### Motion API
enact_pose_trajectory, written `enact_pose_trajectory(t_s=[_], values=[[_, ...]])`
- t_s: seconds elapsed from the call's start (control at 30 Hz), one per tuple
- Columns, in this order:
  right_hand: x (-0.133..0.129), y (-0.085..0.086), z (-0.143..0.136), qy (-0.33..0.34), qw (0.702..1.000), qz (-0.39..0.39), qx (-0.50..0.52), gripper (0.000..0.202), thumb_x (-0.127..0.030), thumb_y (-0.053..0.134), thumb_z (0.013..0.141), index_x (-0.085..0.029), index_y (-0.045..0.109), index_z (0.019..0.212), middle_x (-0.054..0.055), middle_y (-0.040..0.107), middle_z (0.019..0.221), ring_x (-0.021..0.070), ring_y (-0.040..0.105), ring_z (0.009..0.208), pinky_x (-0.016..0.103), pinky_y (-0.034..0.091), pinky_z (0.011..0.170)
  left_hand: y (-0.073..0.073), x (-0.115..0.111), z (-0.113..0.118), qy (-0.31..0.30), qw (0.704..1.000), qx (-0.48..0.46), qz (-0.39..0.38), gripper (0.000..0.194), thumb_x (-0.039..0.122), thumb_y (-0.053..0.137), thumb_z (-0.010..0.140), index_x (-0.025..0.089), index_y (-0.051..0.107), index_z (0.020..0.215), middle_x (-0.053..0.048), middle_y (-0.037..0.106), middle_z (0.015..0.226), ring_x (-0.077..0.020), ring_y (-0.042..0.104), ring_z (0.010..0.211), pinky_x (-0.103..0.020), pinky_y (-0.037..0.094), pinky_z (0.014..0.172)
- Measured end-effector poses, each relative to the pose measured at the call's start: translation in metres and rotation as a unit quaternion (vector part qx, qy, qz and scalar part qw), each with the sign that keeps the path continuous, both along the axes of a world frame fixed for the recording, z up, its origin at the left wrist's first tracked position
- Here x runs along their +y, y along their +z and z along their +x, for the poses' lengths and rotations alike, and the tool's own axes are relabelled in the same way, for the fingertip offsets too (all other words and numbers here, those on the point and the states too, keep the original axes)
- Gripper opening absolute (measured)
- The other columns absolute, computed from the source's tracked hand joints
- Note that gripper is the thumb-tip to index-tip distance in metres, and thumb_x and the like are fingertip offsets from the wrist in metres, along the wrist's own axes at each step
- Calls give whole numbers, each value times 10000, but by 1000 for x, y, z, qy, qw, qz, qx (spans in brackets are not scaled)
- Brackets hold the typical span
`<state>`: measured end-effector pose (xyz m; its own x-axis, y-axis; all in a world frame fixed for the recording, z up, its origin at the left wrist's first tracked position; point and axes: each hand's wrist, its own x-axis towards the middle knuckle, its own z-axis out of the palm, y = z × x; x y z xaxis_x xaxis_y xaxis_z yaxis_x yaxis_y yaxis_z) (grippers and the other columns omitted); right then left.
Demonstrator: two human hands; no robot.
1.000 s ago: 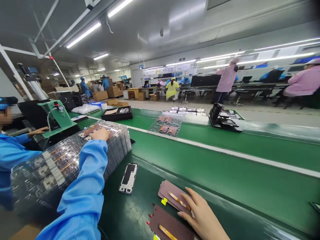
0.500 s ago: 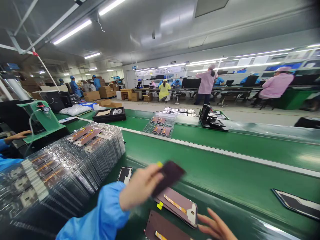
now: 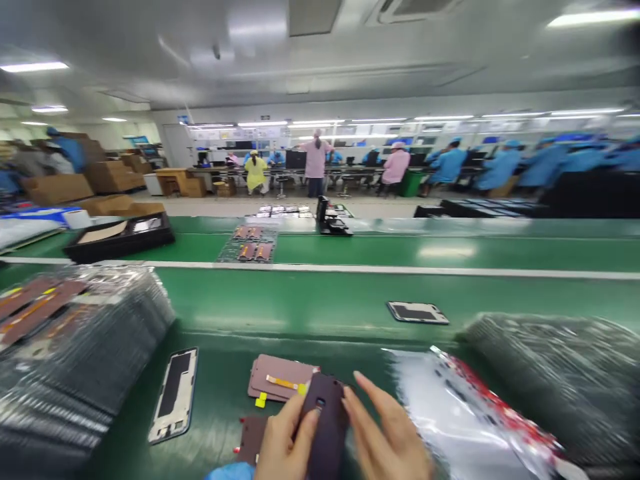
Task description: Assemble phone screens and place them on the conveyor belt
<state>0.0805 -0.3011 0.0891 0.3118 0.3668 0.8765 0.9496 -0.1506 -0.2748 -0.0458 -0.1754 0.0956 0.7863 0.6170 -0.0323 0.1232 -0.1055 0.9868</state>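
Observation:
A dark phone screen panel [image 3: 327, 420] is held upright at the bottom centre, its flat side towards me. My left hand [image 3: 287, 437] is closed on its left edge, thumb against the face. At the panel's right edge, my right hand [image 3: 387, 433] has its fingers stretched out, the fingertips touching or very near the edge. Behind the panel lie stacked brown screen panels [image 3: 280, 370] with an orange flex cable and yellow tabs. Another brown panel [image 3: 251, 437] is partly hidden by my left hand. To the left rests a phone frame [image 3: 175, 393].
A tall stack of clear plastic trays [image 3: 125, 333] stands left. Silvery plastic film [image 3: 450, 413] and more clear trays [image 3: 555, 373] lie right. Another phone frame [image 3: 419, 312] rests on the green bench [image 3: 300, 300]. A black box [image 3: 120, 240] sits back left; people work beyond.
My view has swung to the right. My left hand has brought the dark panel in front of me and turned it upright. My right hand has come up to its edge.

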Motion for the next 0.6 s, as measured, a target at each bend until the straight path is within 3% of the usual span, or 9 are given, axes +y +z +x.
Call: enact_pose_trajectory(t_s=[0.07, 0.17, 0.27, 0.33, 0.47, 0.6], values=[[5, 6, -12, 36, 999, 7, -32, 282, -67, 632, 838, -211, 732, 1058, 99, 757, 1043, 233, 719, 925, 319, 617, 780, 0, 9, 7, -1, 1000, 3, -13, 533, 607, 541, 844, 188, 714, 1123, -103, 754, 994, -269, 674, 921, -314, 549, 801], [9, 16, -20, 75, 994, 12, 79, 188, -103, 578, 888, -215, 711, 959, 99, 734, 1035, 225, 690, 953, 342, 595, 806, -2, 17, 14, -36, 999, 12, -30, 554, 631, 586, 805, 167, 714, 1080, -106, 740, 990, -258, 655, 923, -318, 526, 849], [12, 24, -9, 58, 973, -3, 223, 110, -200, 582, 916, -219, 683, 877, 103, 693, 1107, 231, 674, 1010, 337, 586, 828, -5, 14, 13, -133, 986, 16, -101, 559, 619, 563, 833, 183, 675, 1163, -73, 732, 888, -199, 635, 739, -283, 529, 716], [14, 28, 3, 49, 967, -21, 249, 130, -237, 588, 927, -205, 659, 822, 98, 688, 1084, 216, 685, 973, 301, 590, 795, -5, 10, 11, -161, 980, 20, -117, 548, 609, 565, 840, 192, 672, 1179, -62, 725, 870, -180, 614, 702, -257, 508, 663], [16, 30, 16, 58, 984, -62, 158, 124, -188, 547, 959, -192, 649, 889, 15, 653, 782, 137, 642, 679, 214, 540, 572, -3, 6, 7, -167, 983, 24, -66, 493, 591, 576, 842, 189, 716, 1090, -65, 718, 884, -202, 608, 781, -263, 496, 714], [16, 26, 4, 54, 997, -43, 31, 236, -135, 452, 978, -163, 676, 911, 40, 618, 670, 184, 545, 626, 306, 453, 545, -3, 5, 11, -137, 986, 5, -100, 480, 588, 626, 805, 193, 715, 1063, -76, 728, 951, -237, 628, 878, -303, 508, 843]])
